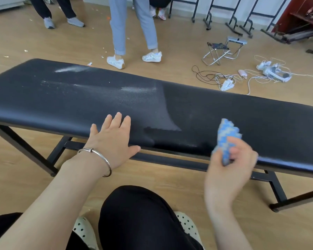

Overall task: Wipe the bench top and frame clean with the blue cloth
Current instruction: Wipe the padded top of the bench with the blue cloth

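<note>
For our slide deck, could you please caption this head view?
Left hand rests flat on the dusty black bench; right hand grips the blue cloth.

The bench top [206, 109] was black, streaked with whitish dust [137, 90] across its left half. The cloth [228, 136] at its near edge was blue-and-white checked. The frame [170, 160] beneath it was black, the floor [179, 51] beyond it tan wood-grain.

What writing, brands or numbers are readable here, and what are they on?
No text here can be read.
Red cabinet: a pale mark on it, too blurred to read.
Bench top: no text.
Blue cloth: only a blue and white pattern, no text.
</note>
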